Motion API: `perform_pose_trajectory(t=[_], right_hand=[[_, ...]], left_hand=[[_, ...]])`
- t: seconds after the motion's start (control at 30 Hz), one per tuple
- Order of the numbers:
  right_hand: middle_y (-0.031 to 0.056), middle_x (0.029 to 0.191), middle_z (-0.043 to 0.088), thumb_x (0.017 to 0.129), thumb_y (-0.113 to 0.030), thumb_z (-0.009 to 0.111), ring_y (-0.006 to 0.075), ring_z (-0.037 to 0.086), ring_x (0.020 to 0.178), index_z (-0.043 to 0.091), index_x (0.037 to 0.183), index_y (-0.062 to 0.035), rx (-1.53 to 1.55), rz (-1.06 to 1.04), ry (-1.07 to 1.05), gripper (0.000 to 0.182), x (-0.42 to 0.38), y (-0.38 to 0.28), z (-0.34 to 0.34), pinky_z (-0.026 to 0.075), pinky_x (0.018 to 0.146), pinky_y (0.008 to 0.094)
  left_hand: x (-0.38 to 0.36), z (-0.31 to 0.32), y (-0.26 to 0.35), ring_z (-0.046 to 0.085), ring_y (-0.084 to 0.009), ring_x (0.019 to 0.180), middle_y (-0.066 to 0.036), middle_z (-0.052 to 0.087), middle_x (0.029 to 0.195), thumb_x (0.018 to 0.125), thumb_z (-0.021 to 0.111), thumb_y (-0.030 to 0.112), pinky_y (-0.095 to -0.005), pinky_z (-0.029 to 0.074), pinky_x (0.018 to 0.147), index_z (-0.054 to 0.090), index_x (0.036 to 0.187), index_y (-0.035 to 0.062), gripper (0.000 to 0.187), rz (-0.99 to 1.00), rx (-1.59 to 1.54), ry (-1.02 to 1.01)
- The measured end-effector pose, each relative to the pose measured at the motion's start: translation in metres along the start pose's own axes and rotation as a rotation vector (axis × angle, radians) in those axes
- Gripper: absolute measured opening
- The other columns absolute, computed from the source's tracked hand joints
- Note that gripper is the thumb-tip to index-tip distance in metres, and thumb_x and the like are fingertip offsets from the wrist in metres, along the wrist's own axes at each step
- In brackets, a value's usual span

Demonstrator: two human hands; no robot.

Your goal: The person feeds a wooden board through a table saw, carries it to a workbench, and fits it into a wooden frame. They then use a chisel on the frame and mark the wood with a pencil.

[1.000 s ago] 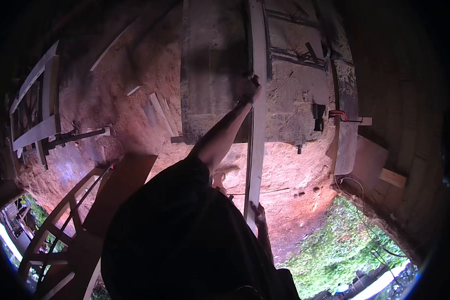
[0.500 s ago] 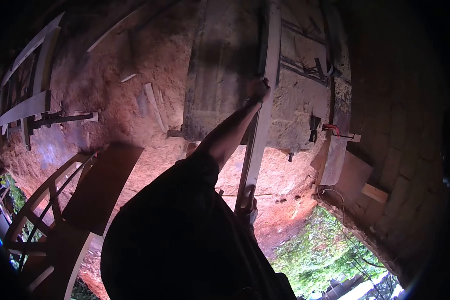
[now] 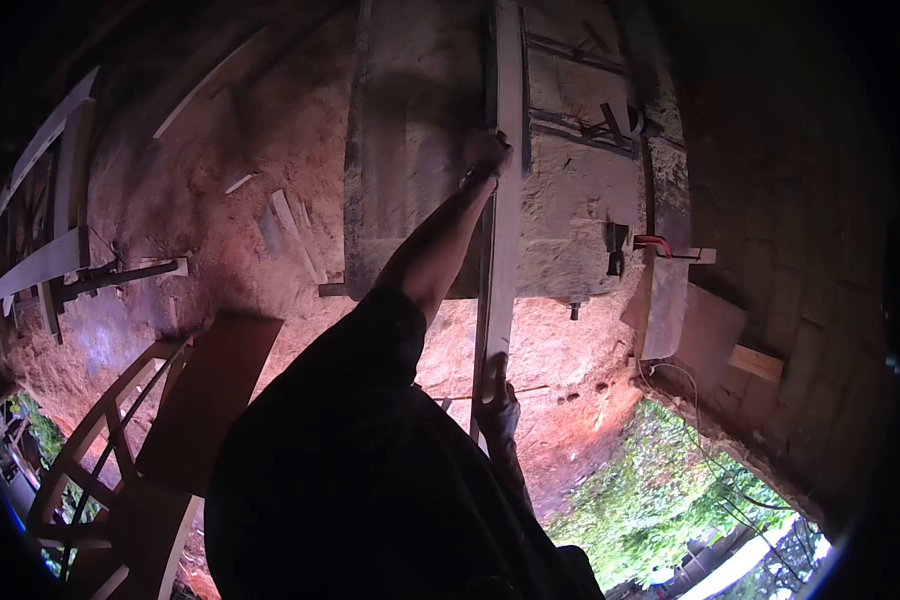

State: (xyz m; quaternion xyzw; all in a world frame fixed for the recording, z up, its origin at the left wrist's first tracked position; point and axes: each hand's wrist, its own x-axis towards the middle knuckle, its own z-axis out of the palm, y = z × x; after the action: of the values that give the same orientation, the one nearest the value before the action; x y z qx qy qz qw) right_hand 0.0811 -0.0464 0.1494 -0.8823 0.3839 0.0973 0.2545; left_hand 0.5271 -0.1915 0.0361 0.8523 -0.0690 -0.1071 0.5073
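Observation:
A long, pale wooden board point(image 3: 506, 230) runs from near my body over a dusty workbench point(image 3: 400, 235) and past its far part. My left hand point(image 3: 488, 155) is closed at the board's left edge, over the bench, with the arm stretched forward. Close to my body, my right hand point(image 3: 498, 408) grips the near part of the board, which overhangs the bench's front edge. Some of its fingers lie along the board; the rest are partly hidden. A dark strip shows along the board's left side.
Right of the board, a red clamp point(image 3: 654, 242) and a dark metal fitting point(image 3: 616, 250) sit by the bench edge. A curved wooden frame point(image 3: 80, 450) and a brown panel point(image 3: 215, 400) stand at lower left. Wood scraps point(image 3: 298, 235) lie on the reddish ground. A brick wall point(image 3: 770, 250) stands right.
The view has shifted, and the board now lies further left and straighter in it. Both hands remain on the board, the right one slightly closer to the bench edge.

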Motion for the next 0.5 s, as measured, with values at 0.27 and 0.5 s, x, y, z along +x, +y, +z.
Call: perform_pose_trajectory(t=[0.27,0.5], right_hand=[[0.0255,0.090,0.064,0.077,-0.016,0.067,0.0455,0.064,0.077,0.032,0.151,-0.0175,0.018,-0.001,0.020,0.082,0.032,-0.010,-0.009,0.051,0.065,0.0538],[0.0233,0.092,0.065,0.076,-0.011,0.070,0.0431,0.066,0.075,0.036,0.149,-0.0169,0.093,-0.017,0.074,0.080,0.032,0.008,0.004,0.053,0.063,0.0509]], left_hand=[[0.045,0.031,-0.039,0.070,-0.0179,0.070,-0.009,0.071,0.073,0.088,0.061,0.033,-0.0344,0.054,0.061,0.069,0.078,0.0013,0.034,0.115,-0.188,-0.002],[-0.157,-0.043,-0.020,0.068,-0.0117,0.076,-0.008,0.073,0.083,0.086,0.072,0.031,-0.0286,0.054,0.073,0.069,0.113,0.0039,0.038,-0.051,-0.305,-0.116]])
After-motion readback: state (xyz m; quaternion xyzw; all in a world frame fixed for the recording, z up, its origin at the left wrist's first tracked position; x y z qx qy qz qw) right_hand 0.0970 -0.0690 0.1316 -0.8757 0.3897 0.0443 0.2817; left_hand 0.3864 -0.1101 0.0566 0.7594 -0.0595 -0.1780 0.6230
